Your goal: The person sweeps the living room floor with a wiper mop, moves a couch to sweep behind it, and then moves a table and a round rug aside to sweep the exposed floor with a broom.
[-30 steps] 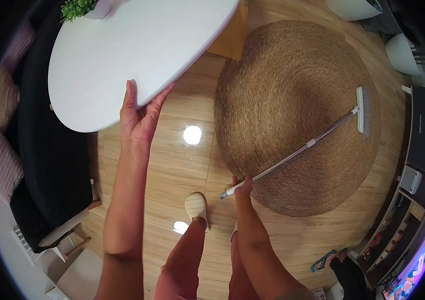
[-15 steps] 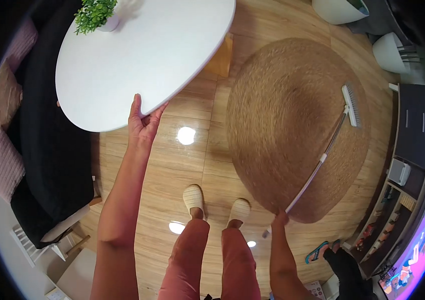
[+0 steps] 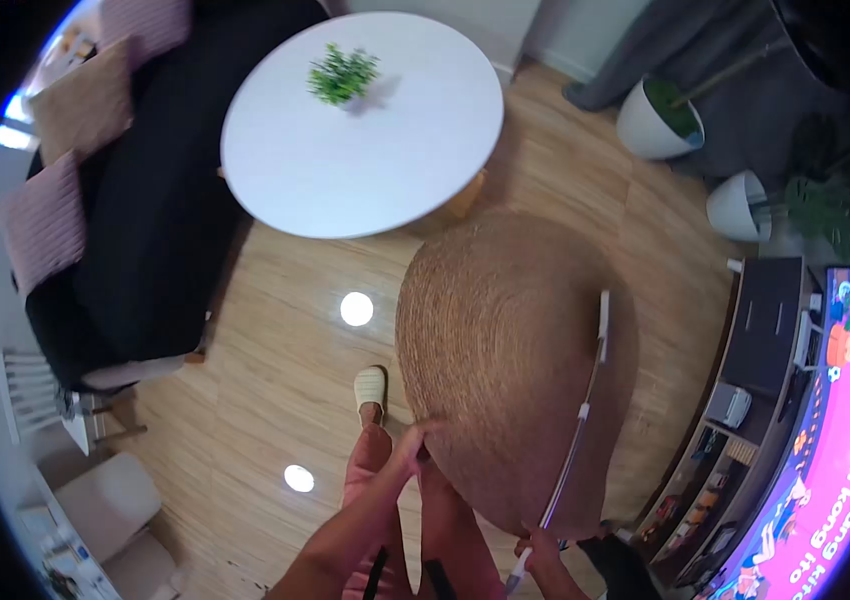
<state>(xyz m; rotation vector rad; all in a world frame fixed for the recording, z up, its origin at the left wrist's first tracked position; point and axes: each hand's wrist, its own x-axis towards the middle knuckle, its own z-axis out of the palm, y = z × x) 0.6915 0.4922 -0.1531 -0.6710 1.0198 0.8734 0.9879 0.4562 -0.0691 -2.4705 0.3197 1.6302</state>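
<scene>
Left grip (image 3: 412,448): off table (image 3: 370,140), onto rug (image 3: 505,350) | right grip (image 3: 543,552): still broom (image 3: 567,455)

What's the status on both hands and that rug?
Left hand gripping rug edge. Right hand on broom handle. Rug's near side raised, broom across it.

Rough woven-fibre rug (image 3: 495,370) approx 4 o'c, shiny metal-look pole (image 3: 567,460) 5, smooth wht tabletop (image 3: 375,170) 11, glossy wood-look flr (image 3: 245,400) 8, matt blk cloth sofa (image 3: 155,220) 10.

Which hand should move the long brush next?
Probably the right hand: it's at the handle end of the long brush, while the left hand is busy holding the edge of the rug.
</scene>
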